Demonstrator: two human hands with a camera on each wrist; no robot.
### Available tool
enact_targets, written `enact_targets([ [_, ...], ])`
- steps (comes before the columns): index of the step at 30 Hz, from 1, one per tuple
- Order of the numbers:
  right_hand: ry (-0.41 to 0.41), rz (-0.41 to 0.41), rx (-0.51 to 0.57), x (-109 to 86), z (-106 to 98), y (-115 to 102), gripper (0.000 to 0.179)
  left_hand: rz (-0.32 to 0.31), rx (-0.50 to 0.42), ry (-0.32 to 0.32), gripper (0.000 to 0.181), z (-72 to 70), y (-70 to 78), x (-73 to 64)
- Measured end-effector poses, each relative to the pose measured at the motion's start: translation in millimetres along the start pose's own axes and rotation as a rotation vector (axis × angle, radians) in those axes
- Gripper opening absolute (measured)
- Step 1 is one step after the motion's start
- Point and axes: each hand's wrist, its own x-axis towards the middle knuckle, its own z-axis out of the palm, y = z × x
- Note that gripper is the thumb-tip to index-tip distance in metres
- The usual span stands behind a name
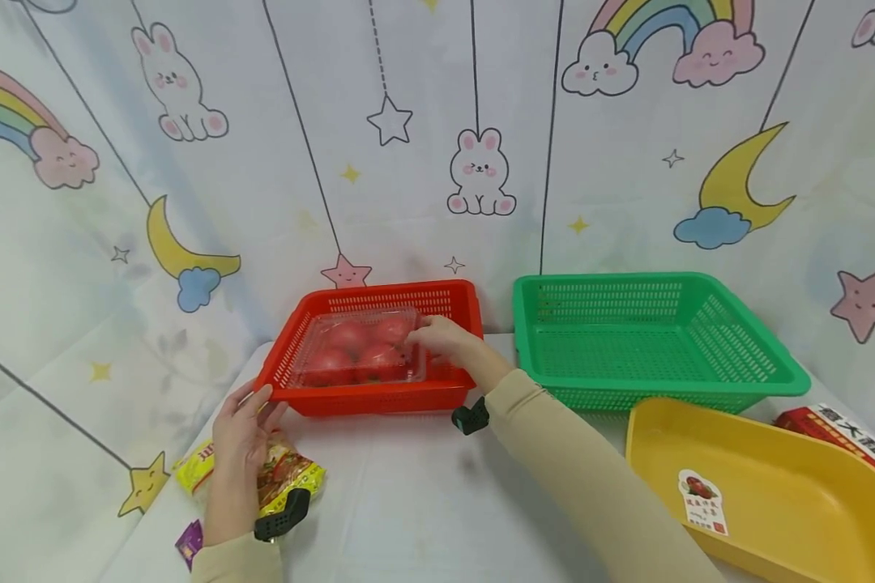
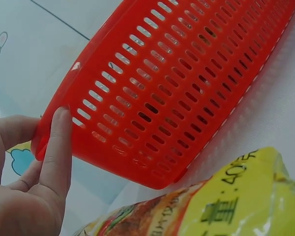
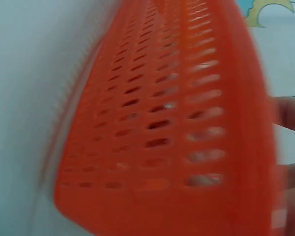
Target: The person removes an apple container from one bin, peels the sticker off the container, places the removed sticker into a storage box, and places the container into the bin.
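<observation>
A red plastic basket (image 1: pixel 379 398) stands toward the back, left of centre, its side pierced with slots. Inside lies a clear plastic box (image 1: pixel 302 356) with several red tomatoes (image 1: pixel 350 336). My left hand (image 1: pixel 239 429) holds the basket's front left corner. In the left wrist view, fingers (image 2: pixel 59 147) lie on both sides of the rim. Reaching over the basket, my right hand (image 1: pixel 448 340) grips the box's right edge. The basket wall hides most of that hand in the right wrist view, where fingers (image 3: pixel 292 115) show beyond the rim.
A green basket (image 1: pixel 773 356) stands at the back right, with a yellow tray (image 1: pixel 787 494) in front and a red box (image 1: pixel 846 441) beside it. Yellow food packets (image 1: pixel 288 478) and a small purple packet (image 1: pixel 189 541) lie by my left forearm. A patterned cloth hangs behind.
</observation>
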Motion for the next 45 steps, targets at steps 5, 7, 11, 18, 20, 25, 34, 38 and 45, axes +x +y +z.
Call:
enact_targets([
  [5,0.016,-0.032,-0.031,-10.9,-12,-13,0.070,-0.013,-0.007,-0.002,0.066,-3.7,1.8,-0.4],
  [7,-0.001,-0.035,-0.014,-15.0,-19,-18,0.071,-0.018,0.000,-0.006,0.068,-5.6,2.8,-1.1],
  [11,-0.028,-0.038,0.030,-23.7,-32,-25,0.071,-0.032,0.018,-0.020,0.068,-8.6,6.4,-4.7],
  [18,-0.071,-0.083,0.059,-44.2,-52,-32,0.068,-0.034,0.171,-0.061,0.071,-13.2,17.7,-10.4],
  [20,-0.078,-0.090,0.049,-50.1,-58,-33,0.067,-0.014,0.234,-0.062,0.075,-14.6,20.4,-11.0],
  [25,-0.106,-0.090,0.037,-66.2,-74,-34,0.070,0.058,0.359,-0.006,0.078,-19.5,26.8,-14.6],
  [34,-0.151,-0.147,0.026,-96.7,-104,-24,0.069,0.166,0.604,-0.022,0.079,-22.8,41.4,-30.6],
  [38,-0.154,-0.184,0.024,-109.3,-118,-15,0.066,0.239,0.702,-0.040,0.080,-17.8,44.4,-39.6],
  [45,-0.122,-0.255,-0.014,-127.0,-135,3,0.061,0.379,0.614,-0.269,0.070,5.8,46.4,-53.9],
])
